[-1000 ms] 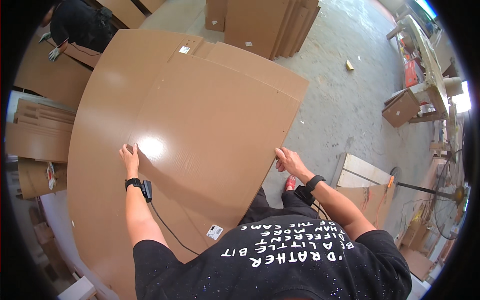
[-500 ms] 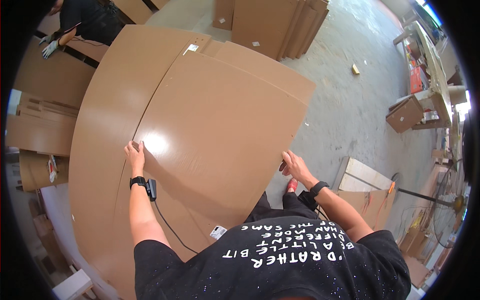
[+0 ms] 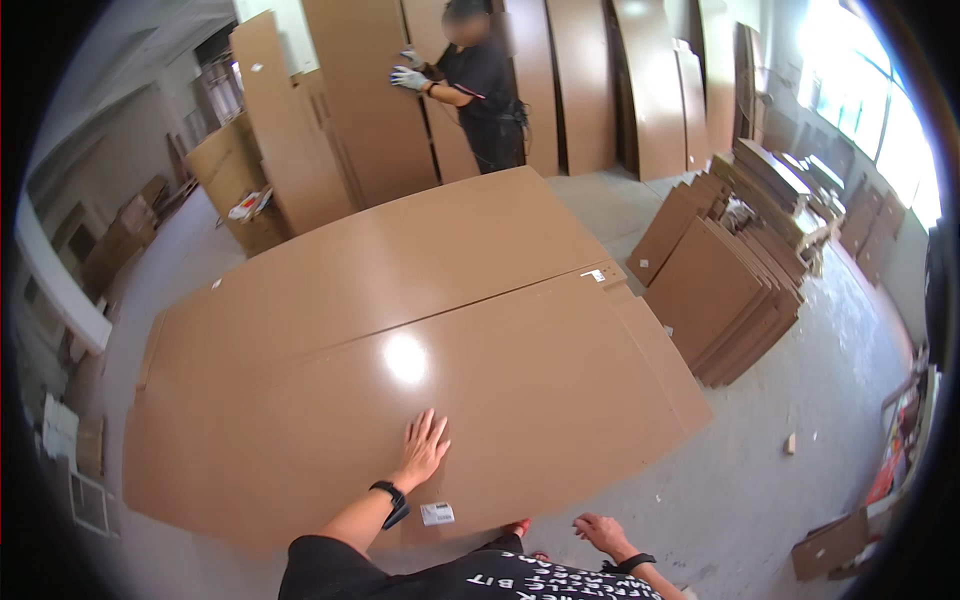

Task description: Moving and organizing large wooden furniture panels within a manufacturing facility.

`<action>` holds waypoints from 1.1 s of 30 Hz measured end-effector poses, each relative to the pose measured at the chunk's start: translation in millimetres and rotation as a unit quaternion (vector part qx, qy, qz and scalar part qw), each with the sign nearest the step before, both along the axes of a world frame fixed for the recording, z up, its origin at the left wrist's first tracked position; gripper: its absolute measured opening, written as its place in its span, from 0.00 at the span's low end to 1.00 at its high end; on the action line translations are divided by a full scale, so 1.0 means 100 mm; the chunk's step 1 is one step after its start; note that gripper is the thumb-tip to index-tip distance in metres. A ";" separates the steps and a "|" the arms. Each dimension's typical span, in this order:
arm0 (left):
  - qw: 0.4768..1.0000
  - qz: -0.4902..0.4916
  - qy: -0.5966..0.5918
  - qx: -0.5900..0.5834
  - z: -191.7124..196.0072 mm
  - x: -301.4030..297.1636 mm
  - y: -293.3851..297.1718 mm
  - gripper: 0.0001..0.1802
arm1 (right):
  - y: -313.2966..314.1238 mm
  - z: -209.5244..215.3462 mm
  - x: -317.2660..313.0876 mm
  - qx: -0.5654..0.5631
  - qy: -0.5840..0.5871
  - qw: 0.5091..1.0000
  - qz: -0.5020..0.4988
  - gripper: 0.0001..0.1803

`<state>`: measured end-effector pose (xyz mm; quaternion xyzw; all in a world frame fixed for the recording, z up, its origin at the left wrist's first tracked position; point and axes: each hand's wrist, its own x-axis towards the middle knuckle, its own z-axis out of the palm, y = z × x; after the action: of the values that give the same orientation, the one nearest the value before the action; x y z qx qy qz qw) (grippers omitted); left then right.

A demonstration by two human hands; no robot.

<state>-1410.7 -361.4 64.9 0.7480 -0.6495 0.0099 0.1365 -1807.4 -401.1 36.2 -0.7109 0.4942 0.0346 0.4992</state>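
Observation:
A large brown flat panel (image 3: 540, 380) lies in front of me, with a white label (image 3: 437, 514) by its near edge. My left hand (image 3: 426, 447) rests flat on it, open, its fingers spread, next to a bright glare spot. Beyond a dark seam lies another brown panel (image 3: 430, 240), with a curved far edge. A second white label (image 3: 594, 275) sits near the right end of the seam. My right hand (image 3: 604, 535) hangs past the near edge, apart from the panel. Its fingers are curled in, and nothing shows in them.
Another person (image 3: 485, 90) in dark clothes and gloves stands beyond the panels, touching a tall upright board (image 3: 370, 100). Brown boards (image 3: 715, 290) lean in a stack at the right. A small yellowish block (image 3: 790, 444) lies on the grey floor.
My view has lifted toward the room. The left hand has moved from the seam onto the near panel and flattened. The right hand has left the panel's edge. The other person now stands at an upright board.

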 end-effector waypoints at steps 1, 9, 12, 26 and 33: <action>1.000 0.015 -0.002 0.002 0.06 -0.10 0.29 0.26 | -0.01 -0.01 0.04 -0.004 -0.005 1.000 0.029 0.17; 0.979 0.203 0.023 -0.024 0.10 -0.94 2.77 0.25 | 0.46 -0.02 0.84 -0.114 -0.168 0.893 0.401 0.17; 0.943 0.327 -0.010 0.060 -0.63 -1.17 3.98 0.28 | 0.89 0.17 1.27 -0.021 -0.103 0.890 0.443 0.17; 0.732 0.570 0.372 -0.001 -2.72 -1.36 7.76 0.13 | 4.06 0.54 3.43 0.024 -0.144 0.637 0.757 0.13; 0.765 0.628 0.145 -0.018 -2.49 -1.74 8.93 0.08 | 5.63 0.97 4.45 0.010 -0.218 0.558 0.801 0.11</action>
<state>-1584.8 532.0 -184.4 0.9786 -0.0074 -0.0032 0.2056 -1362.6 162.1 133.4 -0.7948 -0.4027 0.2687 0.3659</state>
